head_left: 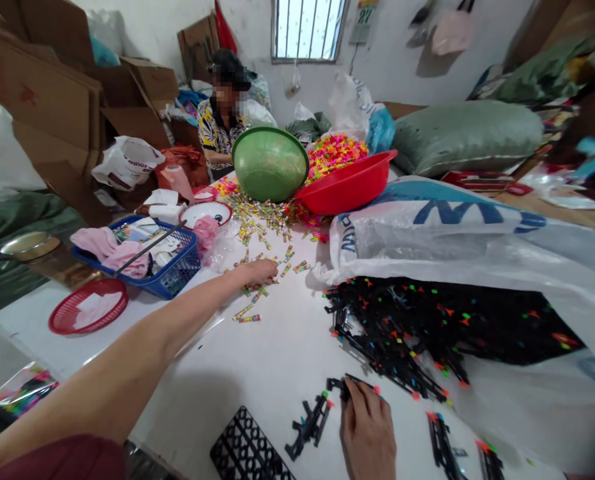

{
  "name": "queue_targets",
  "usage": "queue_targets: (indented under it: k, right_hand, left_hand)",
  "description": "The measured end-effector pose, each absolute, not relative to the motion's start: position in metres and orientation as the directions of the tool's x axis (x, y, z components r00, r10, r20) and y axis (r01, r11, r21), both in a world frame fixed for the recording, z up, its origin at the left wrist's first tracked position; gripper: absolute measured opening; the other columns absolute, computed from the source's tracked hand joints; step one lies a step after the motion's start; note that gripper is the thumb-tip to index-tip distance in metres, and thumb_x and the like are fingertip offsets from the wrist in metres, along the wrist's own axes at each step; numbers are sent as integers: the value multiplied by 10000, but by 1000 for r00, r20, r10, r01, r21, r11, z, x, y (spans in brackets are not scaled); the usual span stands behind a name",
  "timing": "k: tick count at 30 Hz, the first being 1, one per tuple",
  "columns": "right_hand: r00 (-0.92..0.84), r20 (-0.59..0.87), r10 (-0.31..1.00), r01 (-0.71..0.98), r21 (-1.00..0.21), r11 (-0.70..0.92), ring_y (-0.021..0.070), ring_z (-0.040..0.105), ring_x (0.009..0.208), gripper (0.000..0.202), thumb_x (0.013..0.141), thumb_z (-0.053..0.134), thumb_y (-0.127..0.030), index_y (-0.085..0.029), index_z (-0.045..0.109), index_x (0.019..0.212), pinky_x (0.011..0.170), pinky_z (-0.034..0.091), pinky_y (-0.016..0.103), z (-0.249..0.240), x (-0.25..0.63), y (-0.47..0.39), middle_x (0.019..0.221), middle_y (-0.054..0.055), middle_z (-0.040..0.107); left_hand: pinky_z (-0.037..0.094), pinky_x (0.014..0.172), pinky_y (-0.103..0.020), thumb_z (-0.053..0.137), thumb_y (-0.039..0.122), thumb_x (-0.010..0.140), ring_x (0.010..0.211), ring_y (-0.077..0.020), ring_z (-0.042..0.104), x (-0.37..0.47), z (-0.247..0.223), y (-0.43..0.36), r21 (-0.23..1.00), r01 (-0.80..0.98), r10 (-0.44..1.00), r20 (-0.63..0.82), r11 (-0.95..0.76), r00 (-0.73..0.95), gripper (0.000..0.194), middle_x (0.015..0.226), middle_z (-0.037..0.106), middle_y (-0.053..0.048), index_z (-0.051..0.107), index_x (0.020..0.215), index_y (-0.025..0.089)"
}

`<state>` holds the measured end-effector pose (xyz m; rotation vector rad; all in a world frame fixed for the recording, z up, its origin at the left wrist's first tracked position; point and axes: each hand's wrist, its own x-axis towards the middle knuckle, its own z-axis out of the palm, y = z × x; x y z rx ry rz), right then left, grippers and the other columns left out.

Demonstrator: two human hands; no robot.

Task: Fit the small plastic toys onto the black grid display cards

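Note:
My left hand [260, 272] reaches far across the white table, fingers curled down among small printed tubes [250, 319] in yellow and green wrappers. Whatever is between those fingertips is hidden. Near the front edge, my right hand [368, 427] has its fingers closed over a black toy gun [336, 385] with an orange tip, held low at the tabletop. Just left of it lie black toy guns [307, 423] with green and red tips. A black plastic grid tray [250, 450] is at the bottom edge. More toy guns [445, 443] lie to the right.
A large white sack [457, 233] spills a pile of black toy guns [402, 327]. Behind the tubes are a green basin [271, 163] and a red basin [350, 190] of bright pieces. A blue basket [177, 267] and red basket [88, 307] stand left. Another person [222, 120] sits opposite.

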<state>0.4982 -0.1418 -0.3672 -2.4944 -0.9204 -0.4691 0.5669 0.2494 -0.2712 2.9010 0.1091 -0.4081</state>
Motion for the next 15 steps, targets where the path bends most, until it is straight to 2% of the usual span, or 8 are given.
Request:
queue_targets:
  k: [5, 7, 10, 12, 15]
  right_hand:
    - [742, 386, 548, 665, -327, -671, 227, 504, 959, 311, 880, 399, -203, -203, 537, 1159, 892, 415, 416, -357, 496, -144, 1083, 92, 570]
    - [729, 323, 604, 684, -376, -625, 209, 516, 973, 308, 872, 406, -190, -218, 542, 1147, 892, 426, 388, -339, 505, -147, 1092, 78, 564]
    - [720, 252, 646, 683, -424, -595, 195, 523, 991, 315, 867, 429, -229, -201, 524, 1166, 863, 439, 332, -306, 535, -147, 1101, 81, 552]
    - [739, 241, 629, 671, -347, -655, 214, 519, 992, 347, 848, 467, -234, -171, 513, 1186, 837, 434, 334, -289, 559, -139, 1092, 99, 556]
    - [724, 197, 661, 686, -114, -718, 260, 537, 952, 330, 769, 536, -130, -154, 584, 1095, 780, 418, 361, -281, 585, -116, 1001, 115, 602]
  left_hand:
    - [374, 905, -358, 555, 156, 775, 985, -219, 524, 561, -284, 223, 285, 244, 182, -225, -927, 957, 75, 1014, 575, -128, 603, 783, 98]
    - [359, 922, -409, 542, 184, 810, 998, -218, 515, 560, -286, 219, 375, 311, 247, -210, -873, 946, 96, 983, 579, -101, 584, 805, 98]
    - [363, 916, -419, 539, 253, 838, 995, -207, 509, 557, -279, 218, 554, 407, 365, -192, -726, 911, 145, 964, 573, -71, 564, 825, 110]
    - [396, 867, -393, 526, 300, 851, 936, -190, 525, 549, -267, 214, 685, 445, 454, -184, -577, 872, 184, 945, 567, -60, 552, 851, 118]
    - [443, 719, -310, 493, 368, 858, 762, -147, 542, 525, -245, 191, 877, 385, 528, -189, -289, 828, 236, 822, 566, -33, 537, 829, 139]
